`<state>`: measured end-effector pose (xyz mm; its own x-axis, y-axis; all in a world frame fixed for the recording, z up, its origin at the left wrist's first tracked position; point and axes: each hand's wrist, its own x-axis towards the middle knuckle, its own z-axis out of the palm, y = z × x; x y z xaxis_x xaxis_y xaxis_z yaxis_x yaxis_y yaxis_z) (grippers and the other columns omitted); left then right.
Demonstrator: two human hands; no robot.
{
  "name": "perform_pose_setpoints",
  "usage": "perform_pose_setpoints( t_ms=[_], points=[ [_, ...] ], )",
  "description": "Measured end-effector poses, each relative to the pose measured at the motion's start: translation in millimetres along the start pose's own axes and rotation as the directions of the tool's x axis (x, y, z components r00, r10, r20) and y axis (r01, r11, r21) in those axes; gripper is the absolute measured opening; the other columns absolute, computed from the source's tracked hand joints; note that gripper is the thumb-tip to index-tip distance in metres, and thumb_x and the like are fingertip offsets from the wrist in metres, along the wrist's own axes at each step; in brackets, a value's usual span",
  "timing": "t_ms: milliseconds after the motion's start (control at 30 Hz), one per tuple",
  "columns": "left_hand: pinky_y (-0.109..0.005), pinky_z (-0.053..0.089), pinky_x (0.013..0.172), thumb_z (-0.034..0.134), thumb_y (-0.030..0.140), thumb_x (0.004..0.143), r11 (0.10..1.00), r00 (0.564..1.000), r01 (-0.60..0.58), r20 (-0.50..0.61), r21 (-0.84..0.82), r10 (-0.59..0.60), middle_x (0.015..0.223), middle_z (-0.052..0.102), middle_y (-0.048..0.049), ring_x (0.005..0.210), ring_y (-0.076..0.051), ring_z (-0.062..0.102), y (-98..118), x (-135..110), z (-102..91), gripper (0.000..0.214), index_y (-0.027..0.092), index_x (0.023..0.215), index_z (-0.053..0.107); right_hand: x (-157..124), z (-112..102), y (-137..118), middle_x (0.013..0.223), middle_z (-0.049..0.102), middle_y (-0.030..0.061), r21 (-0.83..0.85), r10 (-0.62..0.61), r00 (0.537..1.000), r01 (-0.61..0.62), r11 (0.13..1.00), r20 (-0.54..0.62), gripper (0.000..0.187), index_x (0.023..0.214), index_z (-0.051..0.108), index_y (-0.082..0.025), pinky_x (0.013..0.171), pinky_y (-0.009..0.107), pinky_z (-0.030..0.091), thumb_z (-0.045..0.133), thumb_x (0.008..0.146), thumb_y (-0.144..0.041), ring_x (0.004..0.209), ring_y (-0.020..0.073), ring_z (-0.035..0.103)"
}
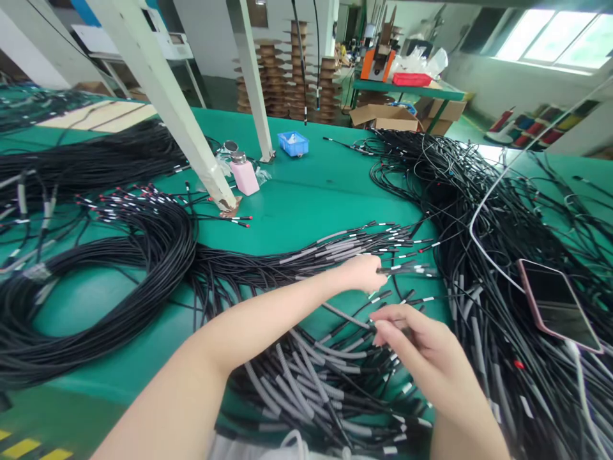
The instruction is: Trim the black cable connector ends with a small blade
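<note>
— Which step seems to be in hand?
— Cable ends appear to be picked out singly. A grey-sleeved cable (347, 315) is pinched near its tip between the thumb and fingers of the right hand (421, 351); several cable ends (409, 270) appear to be held in the left hand (361, 273), which is closed into a fist.
— Is the left grip certain?
— Not wholly: ends are seen jutting past the curled fingers, but the palm is hidden.
— Where is the sleeved cable?
— Over the green table (297, 198), between the long cable bundle (258, 265) and the loose heap (297, 383) nearest the body.
— What is called for next?
— Probably a narrow, steady pinch and a clear path through the tangle, so that neighbouring ends are not snagged.
— Can any writing be read?
— None. White bands (428, 299) are seen on many ends, but any print is too small or blurred. No brand can be made out on the phone (558, 303) or the pink bottle (244, 176).
</note>
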<state>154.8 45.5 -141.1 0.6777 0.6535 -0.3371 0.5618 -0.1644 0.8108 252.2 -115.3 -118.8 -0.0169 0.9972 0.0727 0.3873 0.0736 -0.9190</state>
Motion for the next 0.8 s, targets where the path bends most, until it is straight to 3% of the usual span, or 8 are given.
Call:
perform_pose_setpoints(
  t_ms=[133,233,300,367,500,567,667,800],
  points=[
    [-0.018,0.021,0.042,0.055,0.050,0.097,0.866,0.992,-0.119,-0.033,-0.485,0.118,0.054,0.033,0.0106,0.040,-0.005,0.028,9.3,-35.2,-29.3,0.031,0.020,0.088,0.054,-1.2,-6.5,5.5,0.058,0.058,0.0000,0.224,0.013,0.999,-0.001,0.975,-0.049,0.027,0.087,0.075,-0.020,0.047,0.023,0.038,0.067,0.097,-0.044,0.050,0.0115,0.051],
    [-0.018,0.021,0.043,0.056,0.055,0.094,0.678,0.982,-0.188,-0.122,-0.711,0.144,0.056,0.028,0.0109,0.042,-0.004,0.025,6.9,-71.1,-39.7,0.036,0.020,0.087,0.052,7.3,-5.1,10.9,0.052,0.046,-0.0033,0.465,0.121,0.981,-0.039,0.885,-0.149,0.031,0.084,0.074,-0.016,0.045,0.023,0.027,0.075,0.091,-0.046,0.045,0.0082,0.038],
    [-0.017,0.030,0.047,0.066,0.056,0.086,0.571,0.979,-0.205,-0.164,-0.795,0.123,0.061,0.040,0.0074,0.048,-0.004,0.038,0.5,-93.5,-36.0,0.041,0.019,0.082,0.050,16.4,-1.3,11.5,0.048,0.037,-0.0073,0.599,0.179,0.968,-0.038,0.799,-0.177,0.031,0.081,0.073,-0.015,0.044,0.022,0.022,0.080,0.086,-0.045,0.042,0.0060,0.032],
    [-0.017,0.030,0.046,0.072,0.056,0.082,0.509,0.982,-0.189,-0.161,-0.840,0.099,0.061,0.045,0.0064,0.046,-0.004,0.039,-8.3,-111.7,-24.8,0.043,0.018,0.082,0.052,24.7,3.9,8.9,0.047,0.033,-0.0091,0.644,0.210,0.958,-0.034,0.764,-0.198,0.033,0.077,0.071,-0.015,0.043,0.021,0.021,0.083,0.083,-0.045,0.041,0.0050,0.029],
    [-0.015,0.023,0.040,0.079,0.052,0.081,0.325,0.997,-0.082,-0.082,-0.942,0.013,0.050,0.041,0.0111,0.038,-0.002,0.027,-25.8,-132.4,4.1,0.042,0.015,0.094,0.064,31.9,16.4,-2.7,0.054,0.050,-0.0039,0.653,0.239,0.948,-0.045,0.756,-0.211,0.033,0.080,0.074,-0.014,0.041,0.020,0.020,0.085,0.079,-0.045,0.041,0.0037,0.032],
    [-0.015,0.025,0.039,0.076,0.052,0.085,0.315,0.996,-0.084,-0.080,-0.945,0.027,0.047,0.043,0.0105,0.037,-0.002,0.029,-32.5,-136.4,14.3,0.039,0.016,0.093,0.064,33.1,21.7,-9.5,0.070,0.065,0.0023,0.637,0.233,0.949,-0.045,0.769,-0.214,0.030,0.090,0.077,-0.015,0.041,0.019,0.023,0.084,0.082,-0.042,0.044,0.0027,0.036],
    [-0.016,0.030,0.040,0.072,0.052,0.088,0.364,0.996,-0.081,-0.061,-0.928,0.066,0.047,0.049,0.0079,0.036,-0.003,0.036,-40.5,-139.0,22.7,0.037,0.016,0.092,0.065,38.3,26.2,-19.0,0.089,0.073,0.0066,0.607,0.205,0.954,-0.032,0.794,-0.217,0.026,0.105,0.077,-0.019,0.043,0.018,0.026,0.077,0.090,-0.040,0.048,0.0023,0.040],
    [-0.017,0.036,0.042,0.070,0.055,0.089,0.424,0.999,-0.037,-0.022,-0.905,0.041,0.049,0.057,0.0041,0.037,-0.005,0.045,-44.5,-140.8,26.3,0.042,0.014,0.098,0.070,50.5,27.2,-27.6,0.084,0.071,0.0044,0.678,0.168,0.957,0.037,0.734,-0.234,0.021,0.101,0.077,-0.018,0.043,0.016,0.026,0.078,0.089,-0.035,0.049,0.0021,0.041]
  ],
)
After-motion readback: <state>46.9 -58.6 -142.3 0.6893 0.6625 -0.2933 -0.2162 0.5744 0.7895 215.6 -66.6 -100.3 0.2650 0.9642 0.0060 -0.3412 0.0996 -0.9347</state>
